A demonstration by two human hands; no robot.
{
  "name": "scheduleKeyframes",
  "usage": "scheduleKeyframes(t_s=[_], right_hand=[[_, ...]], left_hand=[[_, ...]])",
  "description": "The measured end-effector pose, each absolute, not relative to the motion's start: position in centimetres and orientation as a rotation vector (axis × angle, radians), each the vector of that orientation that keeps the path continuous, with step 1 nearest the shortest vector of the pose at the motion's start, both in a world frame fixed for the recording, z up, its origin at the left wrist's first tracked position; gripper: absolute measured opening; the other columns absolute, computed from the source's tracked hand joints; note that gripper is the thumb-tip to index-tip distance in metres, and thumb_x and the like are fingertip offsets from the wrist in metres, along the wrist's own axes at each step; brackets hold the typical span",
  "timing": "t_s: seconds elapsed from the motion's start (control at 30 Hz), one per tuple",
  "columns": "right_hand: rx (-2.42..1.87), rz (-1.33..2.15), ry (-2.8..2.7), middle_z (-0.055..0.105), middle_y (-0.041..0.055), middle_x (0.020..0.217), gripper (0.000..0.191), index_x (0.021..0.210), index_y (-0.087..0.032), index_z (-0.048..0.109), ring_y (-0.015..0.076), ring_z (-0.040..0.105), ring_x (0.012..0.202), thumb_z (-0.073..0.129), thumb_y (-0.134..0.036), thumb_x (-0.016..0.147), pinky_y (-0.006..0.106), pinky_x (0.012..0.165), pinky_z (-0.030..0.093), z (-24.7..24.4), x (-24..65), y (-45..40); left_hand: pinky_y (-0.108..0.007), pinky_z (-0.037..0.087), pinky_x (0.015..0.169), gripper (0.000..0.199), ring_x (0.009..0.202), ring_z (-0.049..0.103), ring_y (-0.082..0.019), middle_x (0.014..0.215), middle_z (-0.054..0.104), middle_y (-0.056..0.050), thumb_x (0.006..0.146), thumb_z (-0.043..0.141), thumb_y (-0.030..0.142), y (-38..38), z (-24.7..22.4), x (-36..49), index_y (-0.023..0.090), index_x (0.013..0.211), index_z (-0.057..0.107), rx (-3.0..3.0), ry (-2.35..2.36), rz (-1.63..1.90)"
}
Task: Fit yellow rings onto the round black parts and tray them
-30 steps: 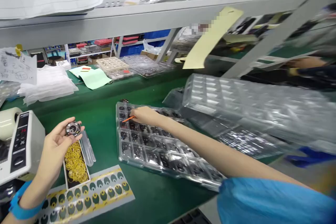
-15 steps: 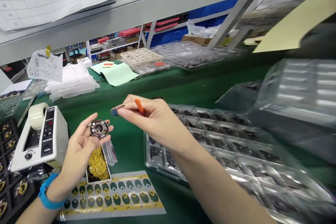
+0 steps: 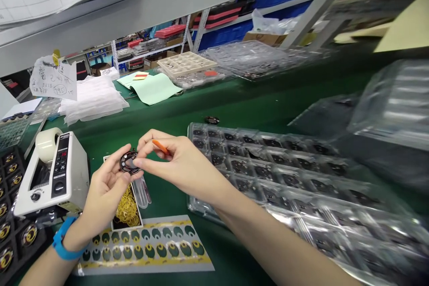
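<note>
With our left hand [image 3: 109,183] we hold a round dark part [image 3: 130,162] between the thumb and the fingers, raised over the green table [image 3: 170,199]. Our right hand [image 3: 181,161] holds an orange stick [image 3: 160,146], and its thumb and forefinger are pinched at the face of this part; whether they also grip a small piece, we cannot tell. Near, below the hands, there is a white box [image 3: 127,228] with yellow rings [image 3: 129,209], and nearer still a sticker sheet [image 3: 144,243]. A clear tray [image 3: 193,205] of dark parts lies on the right, and a white tape dispenser [image 3: 72,178] stands on the left.
</note>
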State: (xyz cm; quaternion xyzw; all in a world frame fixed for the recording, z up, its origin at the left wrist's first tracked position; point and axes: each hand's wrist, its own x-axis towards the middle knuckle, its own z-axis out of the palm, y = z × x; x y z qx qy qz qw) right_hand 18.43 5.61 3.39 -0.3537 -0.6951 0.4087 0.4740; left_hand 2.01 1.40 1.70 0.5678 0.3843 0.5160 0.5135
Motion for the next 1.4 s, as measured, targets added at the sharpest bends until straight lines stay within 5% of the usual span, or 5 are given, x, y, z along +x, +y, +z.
scheduleKeyframes(t_s=[0.5,1.4], right_hand=[[-0.928,0.774,-1.667,0.056,-0.0011,0.071,0.019,0.059,-0.017,0.055,0.0091,0.043,0.059,0.061,-0.011,0.075,0.024,0.053,0.034,2.4,17.3,4.9],[-0.927,0.580,-1.677,0.062,0.0026,0.079,0.017,0.065,-0.018,0.055,0.0130,0.056,0.068,0.059,-0.012,0.080,0.025,0.057,0.042,1.1,16.3,4.1]], left_hand=[[-0.033,0.061,0.090,0.036,0.112,0.066,-0.021,0.118,0.071,-0.002,0.088,0.060,0.014,1.4,1.0,2.3,0.031,0.119,0.066,1.330,0.864,1.337],[-0.028,0.061,0.081,0.021,0.095,0.071,-0.018,0.105,0.074,-0.007,0.085,0.062,0.021,1.6,0.6,3.3,0.018,0.106,0.064,1.330,1.105,1.436]])
